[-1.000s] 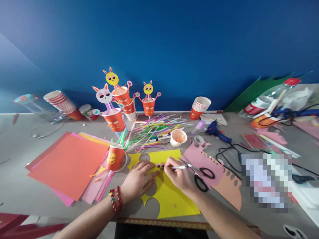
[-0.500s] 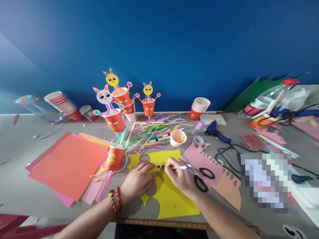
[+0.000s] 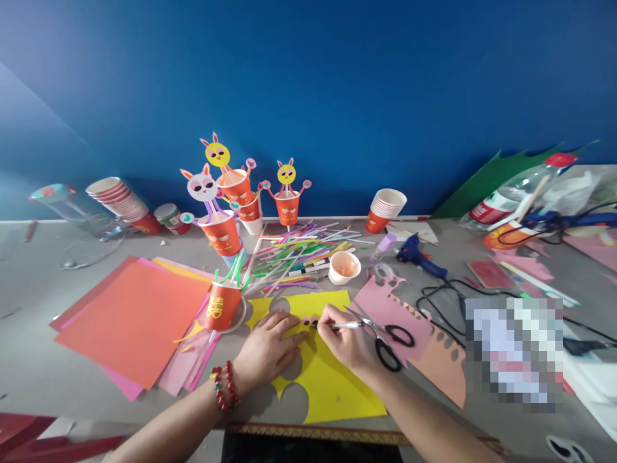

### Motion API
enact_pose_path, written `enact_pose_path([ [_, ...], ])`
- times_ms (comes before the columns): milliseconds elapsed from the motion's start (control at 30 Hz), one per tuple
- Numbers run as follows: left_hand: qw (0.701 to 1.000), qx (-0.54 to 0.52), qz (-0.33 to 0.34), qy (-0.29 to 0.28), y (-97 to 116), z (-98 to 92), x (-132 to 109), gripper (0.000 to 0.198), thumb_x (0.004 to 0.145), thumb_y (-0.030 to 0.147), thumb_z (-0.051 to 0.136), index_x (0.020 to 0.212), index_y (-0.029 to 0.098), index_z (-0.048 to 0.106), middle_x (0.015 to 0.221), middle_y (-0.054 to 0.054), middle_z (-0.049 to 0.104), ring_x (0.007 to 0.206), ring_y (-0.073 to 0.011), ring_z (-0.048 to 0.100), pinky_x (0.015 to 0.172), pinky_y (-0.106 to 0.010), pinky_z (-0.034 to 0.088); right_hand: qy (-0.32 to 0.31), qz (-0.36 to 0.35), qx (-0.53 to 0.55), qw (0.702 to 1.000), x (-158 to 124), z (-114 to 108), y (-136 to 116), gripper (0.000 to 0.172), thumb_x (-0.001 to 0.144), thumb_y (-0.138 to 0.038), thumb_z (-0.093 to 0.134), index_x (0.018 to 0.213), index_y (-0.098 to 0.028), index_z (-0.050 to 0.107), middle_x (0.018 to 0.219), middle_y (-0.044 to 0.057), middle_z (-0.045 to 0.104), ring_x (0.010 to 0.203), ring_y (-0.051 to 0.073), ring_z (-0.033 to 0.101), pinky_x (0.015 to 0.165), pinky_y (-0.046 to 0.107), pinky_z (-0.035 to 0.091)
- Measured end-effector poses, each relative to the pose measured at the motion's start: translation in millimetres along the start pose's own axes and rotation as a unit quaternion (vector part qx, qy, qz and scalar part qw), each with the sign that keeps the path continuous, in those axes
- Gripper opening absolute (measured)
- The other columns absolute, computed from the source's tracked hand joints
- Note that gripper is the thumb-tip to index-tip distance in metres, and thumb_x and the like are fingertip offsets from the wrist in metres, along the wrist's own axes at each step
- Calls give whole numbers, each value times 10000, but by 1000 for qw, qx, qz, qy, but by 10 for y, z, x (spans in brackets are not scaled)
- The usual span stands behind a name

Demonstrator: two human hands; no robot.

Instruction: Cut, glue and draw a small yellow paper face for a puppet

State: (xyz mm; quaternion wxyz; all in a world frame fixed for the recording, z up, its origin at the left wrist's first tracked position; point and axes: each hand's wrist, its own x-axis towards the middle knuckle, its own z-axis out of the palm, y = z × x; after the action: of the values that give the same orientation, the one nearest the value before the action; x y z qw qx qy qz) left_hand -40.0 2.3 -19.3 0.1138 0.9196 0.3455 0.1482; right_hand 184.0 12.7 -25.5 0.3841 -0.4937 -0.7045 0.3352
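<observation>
My right hand is closed around a white pen, its tip near small pink-and-black eye shapes on yellow paper. My left hand lies flat beside these shapes, fingers stretched out and pressing down. Both hands rest over a yellow sheet with round pieces cut from its left side. Black-handled scissors lie spread just right of my right hand. Left of my left hand stands a red paper cup with green pipe cleaners in it.
Paper cups with rabbit-faced figures stand behind. Many pipe cleaners and markers lie near a white cup. Orange sheets are stacked left. A blue glue gun, its black cable, pink scraps and a bottle occupy the right.
The pen in my right hand has shifted very slightly at the eye shapes. My left hand stays in place, and the other things lie as before.
</observation>
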Motion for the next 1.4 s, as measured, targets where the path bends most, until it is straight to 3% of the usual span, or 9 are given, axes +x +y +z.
enact_pose_path([
  [1400,1000,-8,-4,-6,-7,2,-6,390,971,256,510,1353,293,580,1302,-89,597,1203,-289,523,1059,-520,452,22,-3,4,1000,-11,17,50,218,868,-167,467,676,-243,396,584,-47,465,528,140,481,530,243,345],
])
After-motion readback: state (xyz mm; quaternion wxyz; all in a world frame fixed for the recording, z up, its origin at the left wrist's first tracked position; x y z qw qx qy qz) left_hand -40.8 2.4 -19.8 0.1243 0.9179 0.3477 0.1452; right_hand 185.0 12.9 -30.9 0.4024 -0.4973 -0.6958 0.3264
